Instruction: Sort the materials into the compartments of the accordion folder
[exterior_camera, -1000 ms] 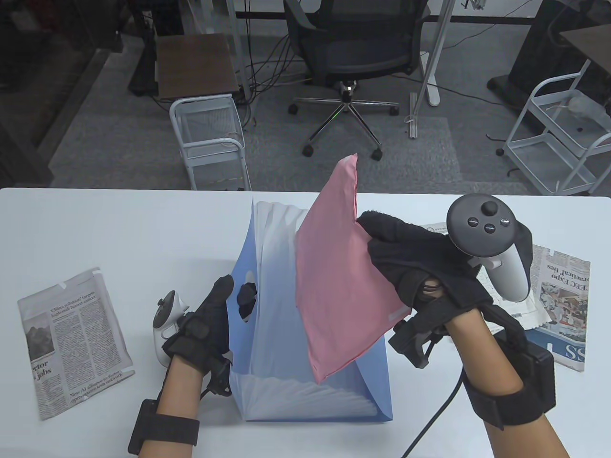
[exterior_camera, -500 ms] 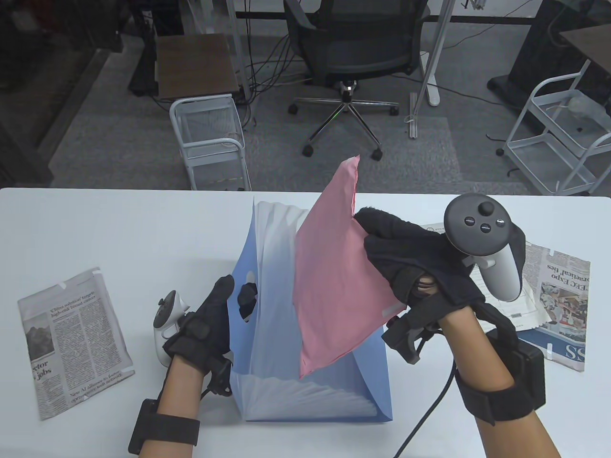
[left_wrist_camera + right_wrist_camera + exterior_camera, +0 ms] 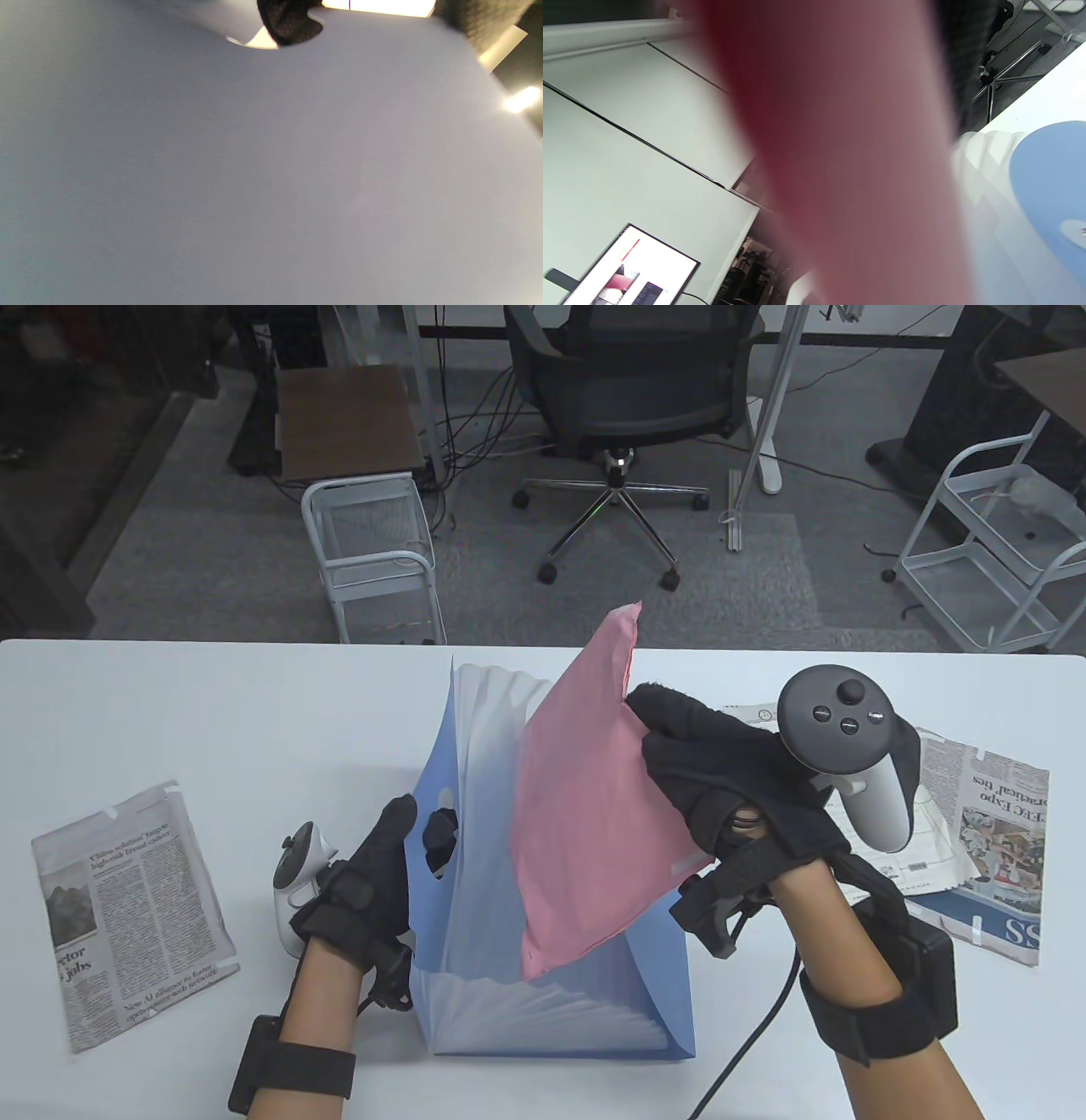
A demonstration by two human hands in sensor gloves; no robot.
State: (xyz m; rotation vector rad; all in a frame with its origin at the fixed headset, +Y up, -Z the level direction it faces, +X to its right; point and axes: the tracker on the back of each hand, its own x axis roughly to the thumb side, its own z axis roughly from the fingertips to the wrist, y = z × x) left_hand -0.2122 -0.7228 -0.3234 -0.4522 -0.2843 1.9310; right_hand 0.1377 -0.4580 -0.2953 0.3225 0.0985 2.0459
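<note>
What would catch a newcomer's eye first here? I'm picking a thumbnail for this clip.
The pink envelope stands out first: the right hand grips its right edge and holds it tilted, its lower corner dipping among the pleats of the blue accordion folder at the table's middle. The left hand holds the folder's left wall through its cut-out handle. Folded newspapers lie flat at the far left and right.

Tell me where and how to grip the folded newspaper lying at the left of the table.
Pinch the newspaper at its right-hand edge, coming from the folder side. It lies flat on the table, and that edge is nearest the left hand, which now holds the folder's handle cutout.
</note>
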